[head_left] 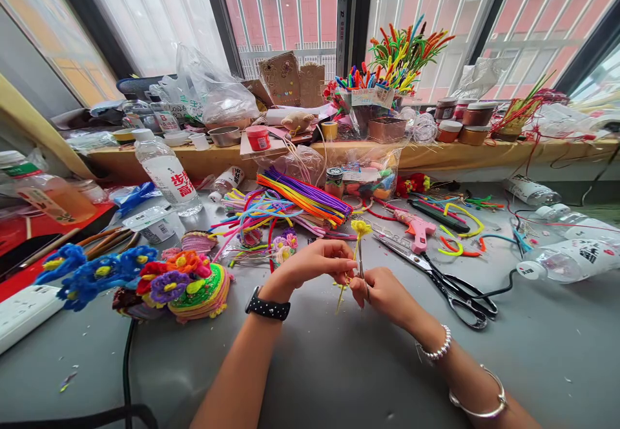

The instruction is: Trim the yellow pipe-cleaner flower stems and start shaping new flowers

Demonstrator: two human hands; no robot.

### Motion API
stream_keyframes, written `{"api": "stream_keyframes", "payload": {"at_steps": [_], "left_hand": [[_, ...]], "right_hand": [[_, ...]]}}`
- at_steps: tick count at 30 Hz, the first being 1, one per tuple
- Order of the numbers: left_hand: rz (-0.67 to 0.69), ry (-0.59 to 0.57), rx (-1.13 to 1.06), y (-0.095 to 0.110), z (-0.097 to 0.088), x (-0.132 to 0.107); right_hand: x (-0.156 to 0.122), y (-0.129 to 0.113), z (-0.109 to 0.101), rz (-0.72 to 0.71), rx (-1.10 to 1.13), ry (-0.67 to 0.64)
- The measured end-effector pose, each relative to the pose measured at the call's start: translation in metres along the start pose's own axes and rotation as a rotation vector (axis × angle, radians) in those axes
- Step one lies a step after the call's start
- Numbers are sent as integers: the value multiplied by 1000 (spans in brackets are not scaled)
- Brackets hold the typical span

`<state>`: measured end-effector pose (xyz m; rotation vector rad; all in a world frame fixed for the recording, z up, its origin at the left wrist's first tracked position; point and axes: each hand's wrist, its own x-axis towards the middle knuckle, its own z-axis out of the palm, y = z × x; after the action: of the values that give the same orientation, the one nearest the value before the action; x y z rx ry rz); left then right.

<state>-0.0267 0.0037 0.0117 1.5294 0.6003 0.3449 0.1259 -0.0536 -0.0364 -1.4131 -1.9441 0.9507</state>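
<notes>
Over the middle of the grey table, my left hand is closed, pinching a yellow pipe-cleaner flower by its thin stem. The bloom points up, and yellow strands hang below the fingertips. My right hand is closed around small scissors, whose slim metal blades rise beside the stem. Its fingers partly hide the handles. Whether the blades touch the stem, I cannot tell. Just behind the hands lies a bundle of purple, orange and yellow pipe cleaners.
Large black-handled scissors and a pink glue gun lie to the right. Finished fuzzy flowers sit left, near a white power strip. Plastic bottles stand or lie on both sides. A crowded wooden sill runs along the back.
</notes>
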Motion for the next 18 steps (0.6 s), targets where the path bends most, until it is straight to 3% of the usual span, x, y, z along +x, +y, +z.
{"api": "stream_keyframes", "payload": {"at_steps": [18], "left_hand": [[-25, 31, -53, 1, -1, 0]], "right_hand": [[1, -2, -1, 42, 20, -2]]}}
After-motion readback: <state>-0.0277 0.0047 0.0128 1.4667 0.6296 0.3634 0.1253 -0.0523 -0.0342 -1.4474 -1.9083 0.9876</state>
